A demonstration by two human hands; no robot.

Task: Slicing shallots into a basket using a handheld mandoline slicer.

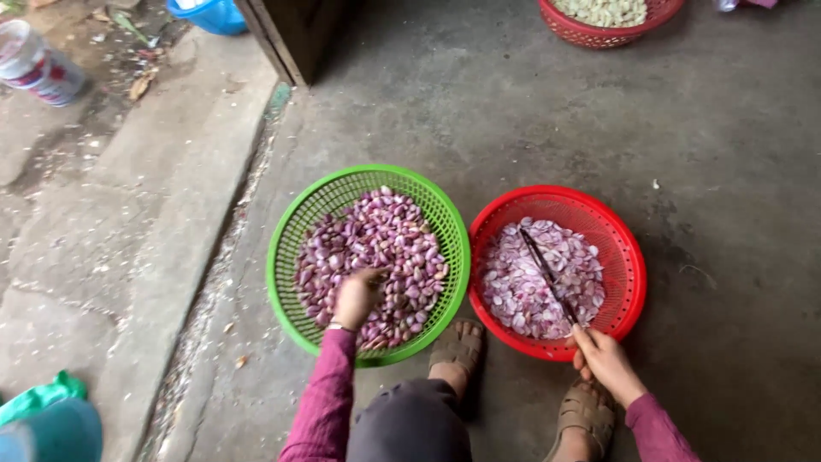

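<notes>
The left hand (357, 295) is reaching into the shallots (376, 257) filling the green basket (286, 248), fingers curled together on one bulb. The right hand (605, 359) is gripping a knife (547, 274) (blade lying over peeled shallots (530, 295)) in the adjacent red basket (629, 265), right of the green one, both resting on the concrete floor (530, 111)

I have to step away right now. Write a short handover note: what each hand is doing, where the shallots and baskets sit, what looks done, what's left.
Left hand: down in the green basket, fingers on the whole purple shallots; grip hidden.
Right hand: closed on a knife, blade lying over the red basket.
Done: the red basket holds a layer of cut shallot pieces.
Left: the green basket is still well filled with whole shallots.
Both baskets sit side by side on the concrete floor, just ahead of the sandalled feet.
</notes>
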